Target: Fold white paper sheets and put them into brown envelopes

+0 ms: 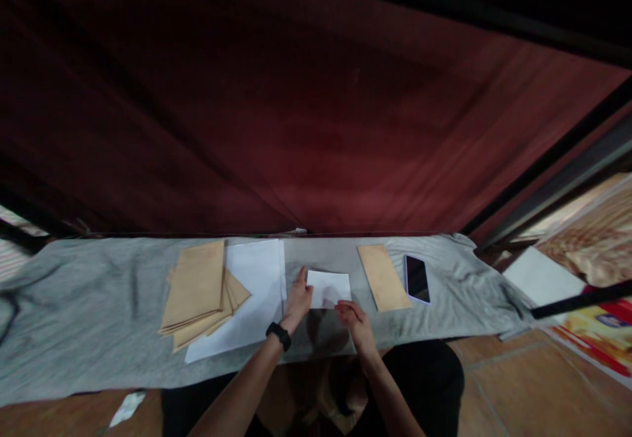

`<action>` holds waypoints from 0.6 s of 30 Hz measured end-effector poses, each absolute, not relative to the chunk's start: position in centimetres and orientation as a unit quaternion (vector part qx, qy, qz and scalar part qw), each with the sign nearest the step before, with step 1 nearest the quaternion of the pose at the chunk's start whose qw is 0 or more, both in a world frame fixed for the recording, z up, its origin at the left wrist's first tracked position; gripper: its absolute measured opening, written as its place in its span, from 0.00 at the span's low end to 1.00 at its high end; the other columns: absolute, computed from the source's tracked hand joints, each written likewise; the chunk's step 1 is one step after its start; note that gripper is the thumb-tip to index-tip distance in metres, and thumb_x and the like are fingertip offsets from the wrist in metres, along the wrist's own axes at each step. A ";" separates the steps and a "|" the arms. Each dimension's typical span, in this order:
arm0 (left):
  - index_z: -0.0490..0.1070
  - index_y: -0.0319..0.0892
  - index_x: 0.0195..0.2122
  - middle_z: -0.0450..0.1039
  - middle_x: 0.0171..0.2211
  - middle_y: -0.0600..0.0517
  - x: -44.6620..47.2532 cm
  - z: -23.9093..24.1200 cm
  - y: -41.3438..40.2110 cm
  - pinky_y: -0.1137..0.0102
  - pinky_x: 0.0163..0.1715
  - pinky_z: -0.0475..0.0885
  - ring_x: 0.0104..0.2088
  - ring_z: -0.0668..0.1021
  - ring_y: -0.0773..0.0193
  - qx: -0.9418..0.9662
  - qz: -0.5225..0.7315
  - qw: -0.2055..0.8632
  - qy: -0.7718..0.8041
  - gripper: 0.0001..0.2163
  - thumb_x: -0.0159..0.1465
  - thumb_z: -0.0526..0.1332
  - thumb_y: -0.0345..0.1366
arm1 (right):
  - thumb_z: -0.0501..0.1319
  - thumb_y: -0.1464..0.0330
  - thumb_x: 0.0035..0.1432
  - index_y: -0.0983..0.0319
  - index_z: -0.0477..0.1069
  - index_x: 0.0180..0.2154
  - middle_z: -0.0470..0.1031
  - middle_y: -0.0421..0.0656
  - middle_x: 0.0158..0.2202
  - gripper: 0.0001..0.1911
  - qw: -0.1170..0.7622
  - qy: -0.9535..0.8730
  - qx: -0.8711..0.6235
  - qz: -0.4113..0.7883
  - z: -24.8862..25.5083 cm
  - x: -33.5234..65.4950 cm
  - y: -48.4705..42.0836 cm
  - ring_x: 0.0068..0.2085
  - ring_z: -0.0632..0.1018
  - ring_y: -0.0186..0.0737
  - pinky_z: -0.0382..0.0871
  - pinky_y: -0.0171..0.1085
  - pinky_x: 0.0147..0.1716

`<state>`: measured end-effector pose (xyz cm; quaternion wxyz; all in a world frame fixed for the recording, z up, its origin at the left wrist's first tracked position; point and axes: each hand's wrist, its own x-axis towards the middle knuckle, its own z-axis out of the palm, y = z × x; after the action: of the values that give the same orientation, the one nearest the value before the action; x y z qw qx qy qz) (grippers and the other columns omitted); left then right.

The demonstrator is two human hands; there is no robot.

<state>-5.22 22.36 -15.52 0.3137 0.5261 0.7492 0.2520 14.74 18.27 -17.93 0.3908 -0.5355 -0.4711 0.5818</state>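
Observation:
A small white sheet of paper [328, 285], apparently folded, lies on the grey cloth in front of me. At its left edge is my left hand [299, 297], the index finger pointing forward and the thumb against the paper. My right hand [354, 318] grips the paper's lower right corner, fingers bent together. To the right of the paper lies a brown envelope [384, 278], apart from both hands. Left of my left hand, large white sheets [254, 276] lie partly under a fanned stack of brown envelopes [195, 285].
A phone [417, 279] with a dark screen lies right of the single envelope. The grey cloth [99, 312] covers a long narrow surface against a dark red panel [316, 128]. A white scrap [127, 408] lies on the tiled floor. A colourful printed package [605, 332] is at far right.

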 end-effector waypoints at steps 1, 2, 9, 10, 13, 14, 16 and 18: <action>0.48 0.34 0.70 0.78 0.49 0.41 -5.1 -15.4 22.4 0.65 0.53 0.71 0.51 0.79 0.56 0.523 0.244 0.308 0.756 0.32 0.64 0.52 0.27 | 0.58 0.46 0.58 0.62 0.77 0.47 0.79 0.54 0.50 0.29 0.405 -0.503 -0.543 0.537 -17.8 15.0 18.7 0.51 0.79 0.53 0.70 0.52 0.54; 0.48 0.33 0.70 0.78 0.50 0.40 -4.9 -15.3 22.4 0.64 0.54 0.70 0.51 0.79 0.56 0.519 0.244 0.304 0.761 0.31 0.64 0.52 0.27 | 0.56 0.48 0.61 0.61 0.76 0.50 0.77 0.53 0.54 0.27 0.412 -0.546 -0.546 0.484 -17.8 15.2 19.1 0.56 0.76 0.52 0.66 0.51 0.59; 0.48 0.32 0.70 0.78 0.50 0.38 -3.4 -15.4 21.5 0.64 0.48 0.74 0.47 0.82 0.54 0.505 0.228 0.246 0.795 0.30 0.67 0.51 0.28 | 0.45 0.61 0.72 0.64 0.63 0.65 0.62 0.52 0.67 0.26 0.274 -0.800 -0.519 0.125 -19.7 14.7 21.3 0.68 0.62 0.50 0.57 0.54 0.65; 0.49 0.32 0.70 0.78 0.50 0.38 -3.4 -15.4 21.5 0.65 0.48 0.74 0.47 0.82 0.54 0.506 0.226 0.239 0.797 0.29 0.67 0.51 0.27 | 0.46 0.61 0.72 0.64 0.62 0.66 0.61 0.53 0.68 0.26 0.252 -0.811 -0.520 0.089 -20.0 14.5 21.3 0.68 0.61 0.51 0.56 0.54 0.65; 0.51 0.31 0.69 0.78 0.51 0.38 -3.3 -15.4 21.7 0.67 0.46 0.75 0.47 0.82 0.55 0.508 0.218 0.232 0.800 0.28 0.67 0.51 0.26 | 0.47 0.62 0.73 0.65 0.59 0.67 0.59 0.53 0.68 0.27 0.211 -0.822 -0.528 0.010 -20.7 14.2 21.2 0.69 0.60 0.52 0.54 0.53 0.65; 0.51 0.32 0.69 0.78 0.50 0.38 -3.3 -15.3 21.6 0.67 0.45 0.75 0.46 0.82 0.56 0.508 0.214 0.231 0.802 0.28 0.68 0.51 0.27 | 0.47 0.62 0.73 0.64 0.58 0.68 0.59 0.53 0.68 0.27 0.203 -0.824 -0.529 -0.006 -20.9 14.2 21.2 0.69 0.60 0.52 0.54 0.53 0.65; 0.53 0.33 0.69 0.79 0.47 0.40 -3.3 -15.3 21.2 0.68 0.42 0.75 0.43 0.83 0.56 0.506 0.205 0.222 0.808 0.27 0.68 0.52 0.28 | 0.47 0.62 0.73 0.64 0.56 0.68 0.59 0.53 0.69 0.27 0.193 -0.828 -0.526 -0.026 -21.0 14.1 21.1 0.69 0.60 0.52 0.53 0.52 0.66; 0.54 0.35 0.69 0.78 0.49 0.40 -3.2 -15.5 20.3 0.68 0.41 0.76 0.44 0.82 0.56 0.516 0.208 0.177 0.812 0.27 0.68 0.52 0.28 | 0.47 0.62 0.73 0.64 0.55 0.69 0.58 0.54 0.69 0.27 0.187 -0.830 -0.525 -0.037 -21.0 14.1 21.1 0.69 0.60 0.52 0.52 0.53 0.66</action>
<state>-3.15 20.26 -15.48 0.1769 0.5160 0.8118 0.2085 14.12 21.11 -20.96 0.1867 -0.5248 -0.8297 -0.0367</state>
